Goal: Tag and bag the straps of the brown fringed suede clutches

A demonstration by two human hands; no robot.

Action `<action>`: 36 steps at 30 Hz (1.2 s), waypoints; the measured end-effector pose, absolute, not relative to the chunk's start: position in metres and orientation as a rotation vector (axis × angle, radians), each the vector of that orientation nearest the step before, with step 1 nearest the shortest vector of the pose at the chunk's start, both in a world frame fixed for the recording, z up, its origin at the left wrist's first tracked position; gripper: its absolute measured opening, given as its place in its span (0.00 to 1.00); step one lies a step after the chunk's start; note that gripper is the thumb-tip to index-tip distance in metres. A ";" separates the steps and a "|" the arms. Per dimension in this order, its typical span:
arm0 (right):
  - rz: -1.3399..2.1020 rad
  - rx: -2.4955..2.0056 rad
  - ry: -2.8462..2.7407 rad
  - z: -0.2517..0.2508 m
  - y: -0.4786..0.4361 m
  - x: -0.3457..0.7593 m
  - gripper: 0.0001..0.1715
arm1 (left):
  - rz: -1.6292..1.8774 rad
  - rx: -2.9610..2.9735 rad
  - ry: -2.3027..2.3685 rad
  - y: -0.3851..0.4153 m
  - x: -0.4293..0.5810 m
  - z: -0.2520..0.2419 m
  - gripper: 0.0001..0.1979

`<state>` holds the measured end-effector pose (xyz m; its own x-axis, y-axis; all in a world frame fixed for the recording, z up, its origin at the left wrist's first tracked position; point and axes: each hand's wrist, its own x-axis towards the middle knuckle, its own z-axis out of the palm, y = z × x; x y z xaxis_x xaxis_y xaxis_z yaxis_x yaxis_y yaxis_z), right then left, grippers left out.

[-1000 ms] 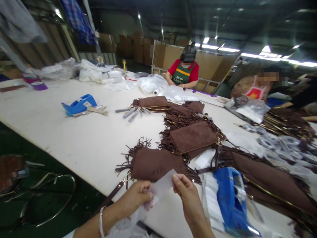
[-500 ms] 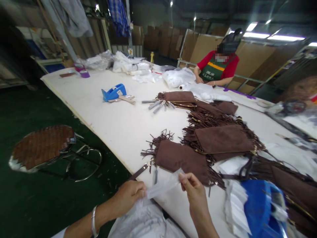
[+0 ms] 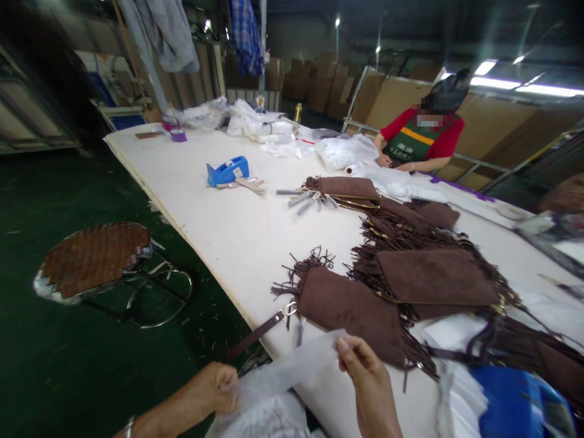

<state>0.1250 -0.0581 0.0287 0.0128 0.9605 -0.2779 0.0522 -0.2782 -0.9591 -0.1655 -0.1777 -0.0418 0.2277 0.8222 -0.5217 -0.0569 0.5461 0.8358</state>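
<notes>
Between my two hands stretches a thin, whitish translucent strip [image 3: 289, 368], which looks like plastic or tissue. My left hand [image 3: 216, 389] is closed on its lower left end, over the table's front edge. The thumb and fingers of my right hand [image 3: 365, 368] pinch its upper right end. Just beyond lies a brown suede fringed bag [image 3: 349, 310], flat on the table, with a strap [image 3: 258, 334] hanging off the edge from a metal clip. More white translucent material [image 3: 269, 417] is below my hands.
Several more brown fringed bags [image 3: 433, 277] lie behind and to the right. A blue tape dispenser [image 3: 228, 171] sits on the white table [image 3: 219, 243]; another blue object [image 3: 511, 398] is at front right. A stool [image 3: 95, 258] stands left. A co-worker [image 3: 422, 137] is across the table.
My hands have drawn farther apart, and more of the strip is stretched out between them. The left hand moved left and down. The whole view has shifted slightly, with the table appearing farther right.
</notes>
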 end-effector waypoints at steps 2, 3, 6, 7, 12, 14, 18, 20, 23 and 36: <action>1.390 -1.468 -1.129 0.028 -0.061 0.123 0.18 | 0.707 0.815 1.235 -0.182 -0.167 -0.047 0.27; 1.384 -1.479 -1.149 0.028 -0.062 0.122 0.18 | 0.711 0.826 1.253 -0.184 -0.167 -0.048 0.27; 1.344 -1.548 -1.215 0.029 -0.062 0.119 0.20 | 0.709 0.874 1.288 -0.191 -0.165 -0.044 0.27; 1.328 -1.577 -1.233 0.029 -0.061 0.117 0.21 | 0.708 0.886 1.291 -0.192 -0.166 -0.043 0.26; 1.243 -1.630 -1.312 0.033 -0.058 0.105 0.23 | 0.771 0.770 1.248 -0.199 -0.181 -0.052 0.26; 1.263 -1.587 -1.345 0.033 -0.059 0.101 0.21 | 0.788 0.694 1.266 -0.202 -0.188 -0.054 0.27; 1.369 -1.475 -1.351 0.031 -0.064 0.091 0.17 | 0.752 0.618 1.371 -0.214 -0.200 -0.047 0.25; 1.423 -1.453 -1.370 0.029 -0.069 0.082 0.16 | 0.722 0.645 1.392 -0.226 -0.205 -0.048 0.24; 1.538 -1.452 -1.423 0.023 -0.084 0.062 0.16 | 0.648 0.653 1.394 -0.249 -0.216 -0.064 0.27; 1.490 -1.329 -1.726 0.009 -0.122 -0.009 0.16 | 0.980 0.686 1.142 -0.195 -0.191 -0.016 0.24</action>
